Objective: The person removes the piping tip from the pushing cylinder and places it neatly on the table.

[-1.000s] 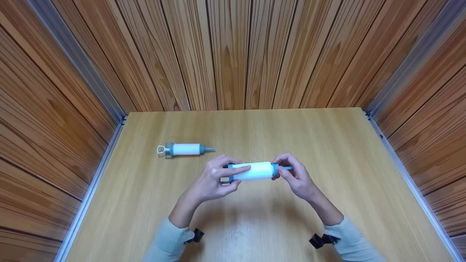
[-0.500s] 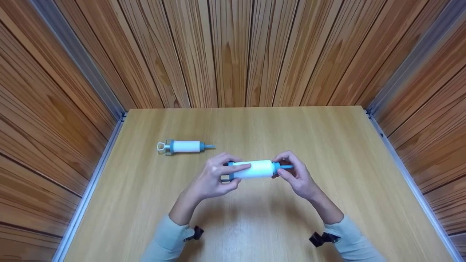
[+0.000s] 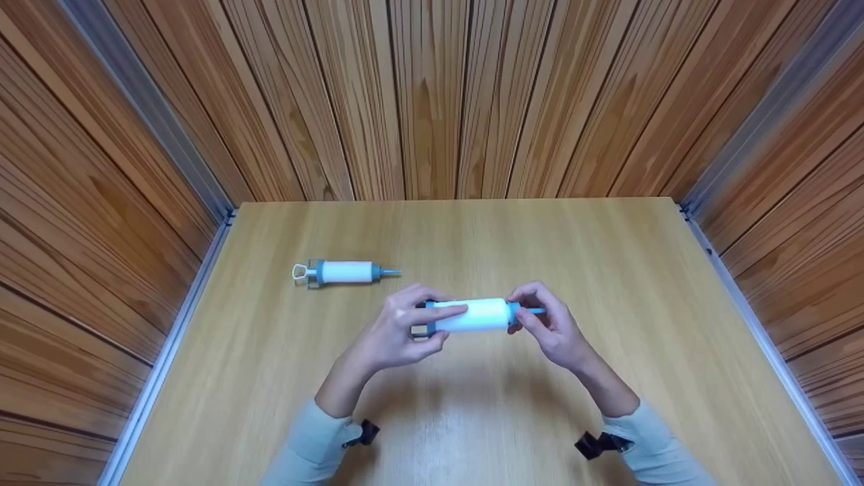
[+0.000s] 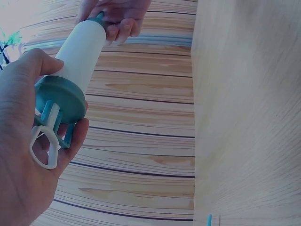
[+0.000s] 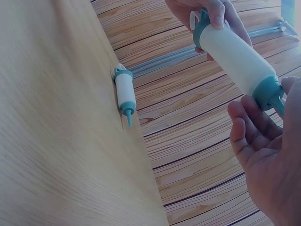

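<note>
White teal-capped syringe (image 3: 472, 315), level, held aloft

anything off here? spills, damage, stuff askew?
Nothing stands out. The left hand grips the plunger end of a white and teal syringe, and the right hand pinches its nozzle end; it looks intact. A second syringe lies flat on the table, apart from both hands. No spill visible.

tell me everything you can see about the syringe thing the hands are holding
The held syringe is a fat white plastic barrel with a teal cap and thin nozzle at one end, and a teal flange with a white loop-handled plunger at the other. It lies roughly level above the wooden table, nozzle toward the person's right. The left hand grips the plunger end; the right hand pinches the nozzle cap. The plunger looks pushed in.
</note>
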Motion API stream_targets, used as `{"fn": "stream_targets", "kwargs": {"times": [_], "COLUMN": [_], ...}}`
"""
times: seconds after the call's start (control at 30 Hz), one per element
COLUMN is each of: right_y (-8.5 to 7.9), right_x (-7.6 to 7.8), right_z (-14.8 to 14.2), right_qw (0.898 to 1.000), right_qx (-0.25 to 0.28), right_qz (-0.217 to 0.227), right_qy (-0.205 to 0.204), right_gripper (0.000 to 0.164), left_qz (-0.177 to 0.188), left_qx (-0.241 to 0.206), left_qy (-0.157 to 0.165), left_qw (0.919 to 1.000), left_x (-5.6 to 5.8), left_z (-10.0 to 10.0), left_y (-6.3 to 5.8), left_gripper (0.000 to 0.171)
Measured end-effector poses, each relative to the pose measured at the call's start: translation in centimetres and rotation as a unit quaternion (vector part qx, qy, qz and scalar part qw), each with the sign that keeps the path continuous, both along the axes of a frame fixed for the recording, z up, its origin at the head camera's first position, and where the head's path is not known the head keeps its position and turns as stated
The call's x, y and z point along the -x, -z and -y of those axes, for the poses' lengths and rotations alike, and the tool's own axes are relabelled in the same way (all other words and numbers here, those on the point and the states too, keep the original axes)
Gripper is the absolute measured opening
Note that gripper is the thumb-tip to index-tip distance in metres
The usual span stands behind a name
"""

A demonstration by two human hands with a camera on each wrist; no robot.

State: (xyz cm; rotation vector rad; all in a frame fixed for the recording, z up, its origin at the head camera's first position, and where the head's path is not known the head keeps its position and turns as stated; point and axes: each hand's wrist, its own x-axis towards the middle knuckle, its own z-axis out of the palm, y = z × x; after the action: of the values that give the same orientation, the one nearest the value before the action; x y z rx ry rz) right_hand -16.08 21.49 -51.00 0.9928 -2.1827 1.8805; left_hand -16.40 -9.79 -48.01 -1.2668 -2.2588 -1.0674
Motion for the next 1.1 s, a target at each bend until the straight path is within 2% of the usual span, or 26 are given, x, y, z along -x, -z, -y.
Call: {"fn": "stream_targets", "kwargs": {"times": [0.37, 0.77, 1.1], "right_y": [-0.06, 0.07, -0.12], "right_x": [-0.05, 0.22, -0.13], "right_z": [-0.01, -0.01, 0.09], "right_qw": [1.0, 0.999, 1.0], "right_qx": [0.019, 0.026, -0.006], "right_qz": [0.002, -0.032, -0.004], "right_qy": [-0.012, -0.022, 0.01], "right_gripper": [0.027, 0.037, 0.024], "left_qz": [0.007, 0.006, 0.005], "left_qx": [0.002, -0.01, -0.009], "left_qy": [0.0, 0.001, 0.001], "left_qw": [1.0, 0.9999, 0.9999], "left_x": [0.01, 0.11, 0.03], "left_z": [0.07, -0.07, 0.06], "left_y": [0.16, 0.22, 0.36], "left_gripper": [0.045, 0.044, 0.047]}}
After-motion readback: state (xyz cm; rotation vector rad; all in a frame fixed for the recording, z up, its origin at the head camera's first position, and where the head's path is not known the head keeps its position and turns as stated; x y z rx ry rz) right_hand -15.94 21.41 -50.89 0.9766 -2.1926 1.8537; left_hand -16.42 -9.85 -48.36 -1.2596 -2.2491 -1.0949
